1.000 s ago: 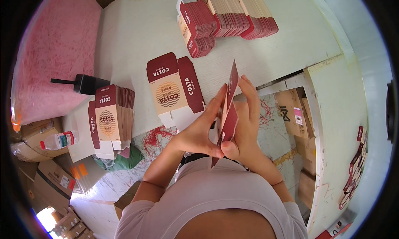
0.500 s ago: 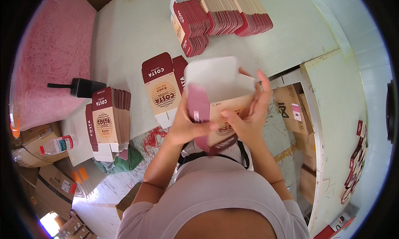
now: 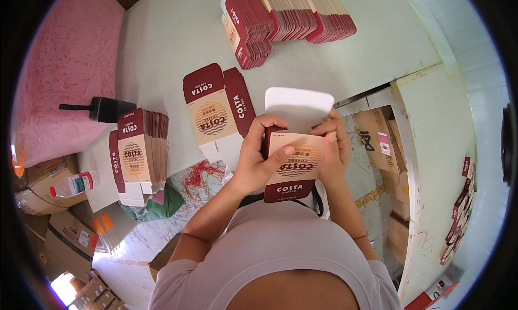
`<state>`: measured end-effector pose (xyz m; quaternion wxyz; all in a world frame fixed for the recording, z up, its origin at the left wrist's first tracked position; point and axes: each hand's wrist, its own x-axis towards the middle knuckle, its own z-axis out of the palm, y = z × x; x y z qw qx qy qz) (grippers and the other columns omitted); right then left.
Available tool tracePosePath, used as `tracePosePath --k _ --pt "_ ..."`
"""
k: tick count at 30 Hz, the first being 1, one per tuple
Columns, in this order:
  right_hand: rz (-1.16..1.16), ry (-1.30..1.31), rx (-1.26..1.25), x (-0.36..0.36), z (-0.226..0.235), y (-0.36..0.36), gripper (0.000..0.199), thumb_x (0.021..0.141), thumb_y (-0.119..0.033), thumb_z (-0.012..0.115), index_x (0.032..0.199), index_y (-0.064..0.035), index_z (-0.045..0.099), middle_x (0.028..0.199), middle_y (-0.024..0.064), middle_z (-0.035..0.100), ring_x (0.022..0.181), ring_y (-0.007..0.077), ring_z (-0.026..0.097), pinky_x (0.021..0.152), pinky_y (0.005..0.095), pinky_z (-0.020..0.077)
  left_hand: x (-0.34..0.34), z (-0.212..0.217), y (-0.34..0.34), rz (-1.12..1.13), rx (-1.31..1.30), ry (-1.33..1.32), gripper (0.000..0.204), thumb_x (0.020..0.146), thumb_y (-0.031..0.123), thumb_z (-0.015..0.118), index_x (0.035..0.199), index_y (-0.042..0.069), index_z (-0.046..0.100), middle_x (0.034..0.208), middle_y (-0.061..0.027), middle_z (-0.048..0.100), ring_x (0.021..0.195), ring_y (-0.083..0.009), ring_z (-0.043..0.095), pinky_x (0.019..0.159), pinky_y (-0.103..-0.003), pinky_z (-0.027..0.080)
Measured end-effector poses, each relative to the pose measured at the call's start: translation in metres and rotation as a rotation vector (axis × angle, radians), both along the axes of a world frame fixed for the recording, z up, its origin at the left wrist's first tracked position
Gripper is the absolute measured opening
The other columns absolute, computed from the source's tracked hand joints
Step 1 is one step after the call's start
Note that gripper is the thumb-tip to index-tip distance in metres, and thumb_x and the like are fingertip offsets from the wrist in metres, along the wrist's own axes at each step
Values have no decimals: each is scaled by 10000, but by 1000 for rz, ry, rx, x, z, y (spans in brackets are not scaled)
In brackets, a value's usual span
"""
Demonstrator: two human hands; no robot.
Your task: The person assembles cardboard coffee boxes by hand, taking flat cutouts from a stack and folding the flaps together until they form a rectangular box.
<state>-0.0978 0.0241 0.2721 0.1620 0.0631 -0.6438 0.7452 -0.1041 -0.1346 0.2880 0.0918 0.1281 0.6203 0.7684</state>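
Between my two hands I hold a small carton (image 3: 294, 167), cream with a dark red end and a round wavy-line print. Its white inner lid flap (image 3: 298, 101) stands up at the far end. My left hand (image 3: 258, 162) grips the left side, thumb across the printed face and fingers at the upper left corner. My right hand (image 3: 333, 153) holds the right side, fingers bent at the upper right corner by the flap. Ahead and to the left, a flat unfolded carton (image 3: 208, 108) lies on the table.
Rows of flat cartons (image 3: 251, 24) stand at the table's far side. Another stack (image 3: 141, 153) stands left, beside a black tool (image 3: 105, 109) and a plastic bottle (image 3: 73, 185). A pink bag (image 3: 70, 67) rises at left; cardboard boxes (image 3: 380, 140) sit under the right-hand tabletop.
The carton has been squared up and turned so its printed face shows towards me. My right fingers have moved from outstretched to bent at its top corner; the flap now stands upright.
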Motion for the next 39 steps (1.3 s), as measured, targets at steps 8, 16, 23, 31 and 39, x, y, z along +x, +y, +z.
tracePosePath --k 8,16,23,31,39 --pt "9 281 -46 -3 19 1 174 781 -76 613 861 -29 465 887 142 565 840 242 567 745 337 452 -8 -1 2 -115 282 -6 606 755 33 667 1162 123 227 1281 -222 368 1078 -216 484 855 -319 455" --pt "123 -114 148 0 37 17 136 729 -6 644 844 22 576 885 102 592 817 147 553 719 249 432 -10 3 -8 -245 188 63 665 741 -9 665 1289 71 297 1349 -133 337 1153 -192 437 932 -315 394" --pt "137 -224 67 0 40 19 110 747 23 642 833 30 573 851 69 590 758 94 540 679 208 424 -8 12 -7 -241 172 -54 694 693 54 714 1275 58 337 1339 -183 351 1224 -229 353 1002 -342 275" --pt "170 -292 40 3 40 17 88 753 27 631 764 2 547 837 46 570 717 62 518 618 183 412 -7 11 -10 -277 133 -111 674 695 69 718 1269 51 365 1343 -174 353 1238 -234 340 1003 -344 284" --pt "324 -174 36 21 24 21 187 797 -20 582 981 2 559 1094 133 518 960 162 523 810 262 418 1 -1 -13 -230 246 -143 347 767 -41 612 1080 45 487 1295 -152 378 1112 -176 454 904 -291 398"
